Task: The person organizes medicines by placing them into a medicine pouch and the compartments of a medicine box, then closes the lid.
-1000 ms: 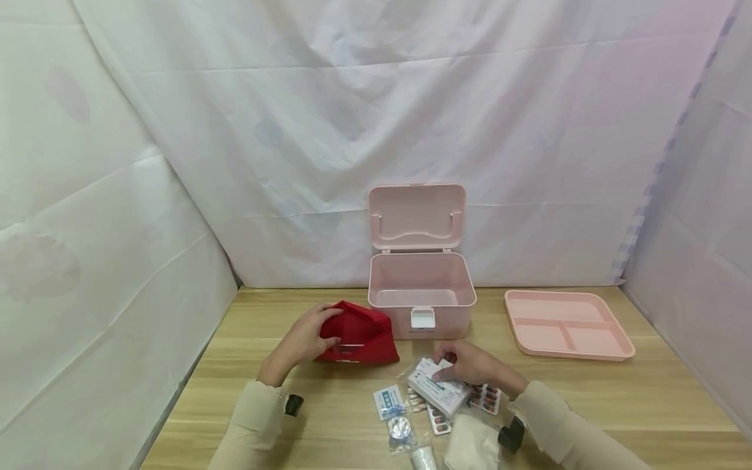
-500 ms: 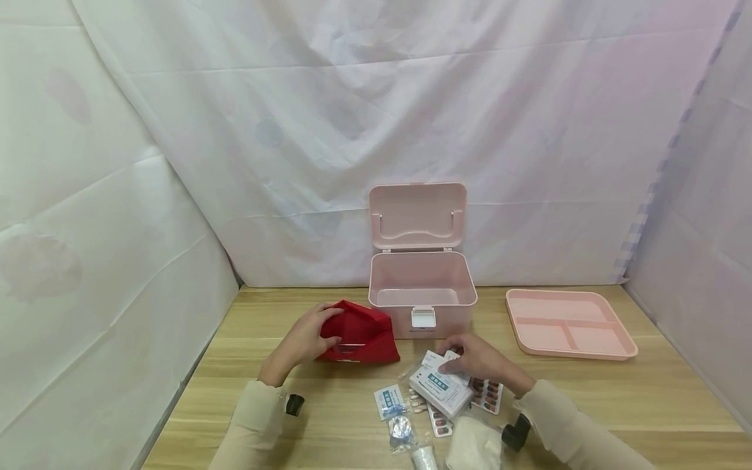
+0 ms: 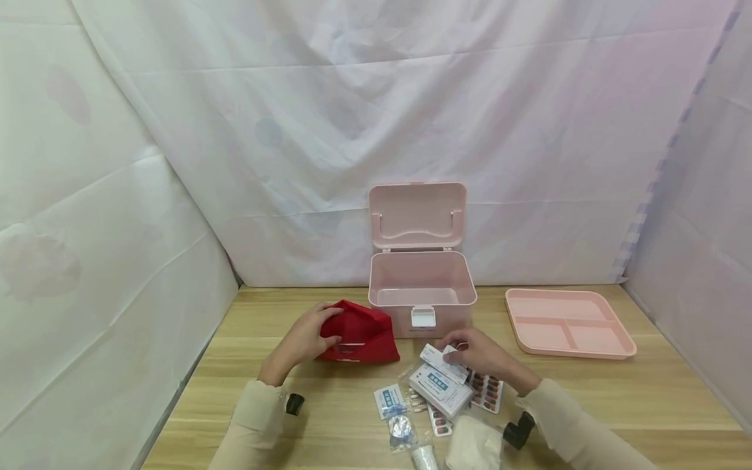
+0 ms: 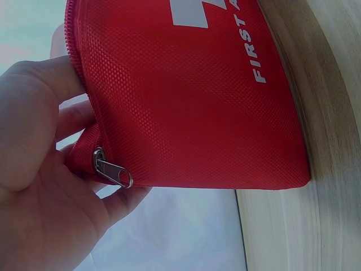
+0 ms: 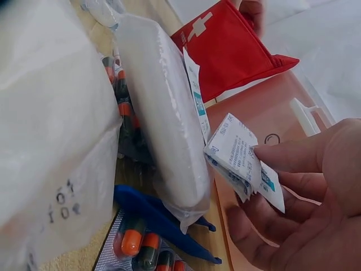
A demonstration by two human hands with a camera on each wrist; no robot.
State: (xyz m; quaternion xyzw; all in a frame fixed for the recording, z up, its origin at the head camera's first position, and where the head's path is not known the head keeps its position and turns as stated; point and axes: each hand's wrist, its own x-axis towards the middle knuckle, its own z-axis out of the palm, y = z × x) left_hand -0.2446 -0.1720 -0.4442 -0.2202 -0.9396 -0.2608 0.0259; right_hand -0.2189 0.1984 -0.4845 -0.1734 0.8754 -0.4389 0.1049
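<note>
My left hand (image 3: pixel 303 336) holds the red first-aid pouch (image 3: pixel 376 349) by its left end; the pouch gapes at the top. In the left wrist view the thumb and fingers are at the zipped edge, by a metal zip pull (image 4: pixel 114 170). My right hand (image 3: pixel 480 358) pinches several small white printed packets (image 5: pixel 234 147) between thumb and fingers, just above the pile. Beneath them lies a thick white pack in clear plastic (image 5: pixel 163 107), with capsule blister packs (image 3: pixel 486 393) beside and under it. Blue plastic tweezers (image 5: pixel 169 228) show there too.
Behind the pouch stands a pink box (image 3: pixel 470 320), lid raised. A pink divided tray (image 3: pixel 566 320) lies to the right. Nearer are a square white packet (image 3: pixel 388 399), a bagged round item (image 3: pixel 401 427), a white roll (image 3: pixel 424 458) and a bagged off-white bundle (image 3: pixel 473 445).
My right hand has drawn the small packets back and slightly right over the thick white pack, where they have fanned apart. The left hand and pouch have stayed put.
</note>
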